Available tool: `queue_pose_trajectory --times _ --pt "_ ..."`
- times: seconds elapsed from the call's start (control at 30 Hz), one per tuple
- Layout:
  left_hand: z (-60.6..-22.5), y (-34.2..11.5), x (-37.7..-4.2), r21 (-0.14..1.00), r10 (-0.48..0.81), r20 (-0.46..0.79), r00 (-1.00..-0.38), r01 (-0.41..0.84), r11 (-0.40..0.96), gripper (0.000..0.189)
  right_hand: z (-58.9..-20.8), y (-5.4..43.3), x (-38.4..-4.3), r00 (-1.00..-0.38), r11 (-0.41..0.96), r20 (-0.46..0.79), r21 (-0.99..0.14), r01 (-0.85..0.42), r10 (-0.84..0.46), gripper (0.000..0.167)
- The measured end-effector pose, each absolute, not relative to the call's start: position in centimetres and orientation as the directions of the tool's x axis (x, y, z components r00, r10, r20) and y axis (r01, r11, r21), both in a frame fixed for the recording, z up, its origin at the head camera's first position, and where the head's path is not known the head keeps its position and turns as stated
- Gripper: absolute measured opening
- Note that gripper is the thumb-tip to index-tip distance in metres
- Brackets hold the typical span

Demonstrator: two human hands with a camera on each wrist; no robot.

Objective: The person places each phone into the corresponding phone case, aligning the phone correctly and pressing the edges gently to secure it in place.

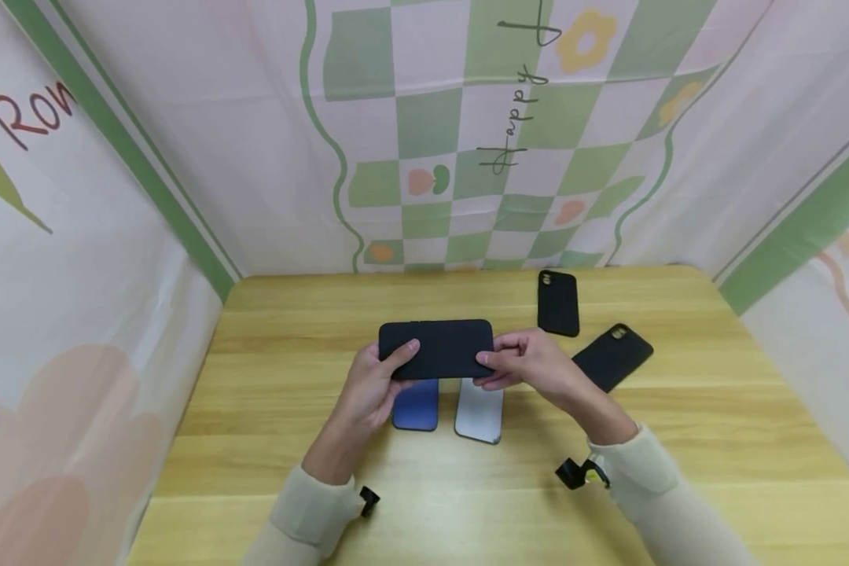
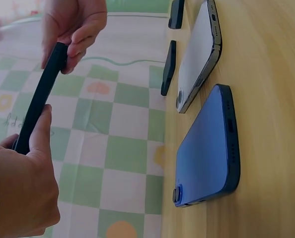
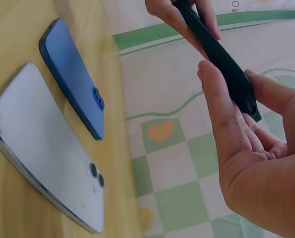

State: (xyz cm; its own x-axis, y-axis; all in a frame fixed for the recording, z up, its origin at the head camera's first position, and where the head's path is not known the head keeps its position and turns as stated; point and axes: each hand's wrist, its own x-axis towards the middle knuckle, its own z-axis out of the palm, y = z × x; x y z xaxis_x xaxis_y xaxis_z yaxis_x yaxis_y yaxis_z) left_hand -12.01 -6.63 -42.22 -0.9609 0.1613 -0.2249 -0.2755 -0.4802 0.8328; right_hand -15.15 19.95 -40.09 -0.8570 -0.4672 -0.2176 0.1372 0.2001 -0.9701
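My left hand (image 1: 368,385) and right hand (image 1: 538,365) hold a black phone case (image 1: 442,350) sideways above the table, one at each short end. The left thumb lies on the face toward me, with the fingers behind. At the other end, my right thumb and fingers pinch the case's edge; an opening shows at that end in the right wrist view. Below it on the table lie a blue phone (image 2: 207,144) and a white phone (image 3: 48,144), both back up with their camera lenses showing.
Two more black cases with camera cutouts lie to the right on the wooden table (image 1: 290,314): one case (image 1: 559,306) toward the back, the other case (image 1: 615,358) slanted near my right wrist. A patterned cloth (image 1: 431,141) hangs behind the table and at both sides.
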Motion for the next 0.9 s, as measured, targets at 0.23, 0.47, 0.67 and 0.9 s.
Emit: queue_pose_trajectory --times 0.23,0.47,0.67,0.9 --pt "-42.3 -6.8 -12.1 0.832 0.153 -0.212 -0.965 -0.261 -0.490 0.039 -40.8 19.6 -14.6 -0.855 0.138 -0.216 -0.976 0.170 -0.471 0.022" --pt "-42.3 -6.8 -12.0 0.827 0.160 -0.206 -0.965 -0.260 -0.499 0.040 -41.1 19.4 -14.1 -0.853 0.101 -0.206 -0.979 0.180 -0.479 0.026" --pt "-42.3 -6.7 -12.0 0.829 0.153 -0.214 -0.965 -0.262 -0.494 0.040 -41.3 19.3 -13.9 -0.850 0.096 -0.201 -0.980 0.176 -0.487 0.026" --pt "-42.2 -6.7 -11.9 0.827 0.159 -0.214 -0.964 -0.265 -0.496 0.040 -41.3 19.4 -13.7 -0.857 0.090 -0.184 -0.983 0.160 -0.481 0.025"
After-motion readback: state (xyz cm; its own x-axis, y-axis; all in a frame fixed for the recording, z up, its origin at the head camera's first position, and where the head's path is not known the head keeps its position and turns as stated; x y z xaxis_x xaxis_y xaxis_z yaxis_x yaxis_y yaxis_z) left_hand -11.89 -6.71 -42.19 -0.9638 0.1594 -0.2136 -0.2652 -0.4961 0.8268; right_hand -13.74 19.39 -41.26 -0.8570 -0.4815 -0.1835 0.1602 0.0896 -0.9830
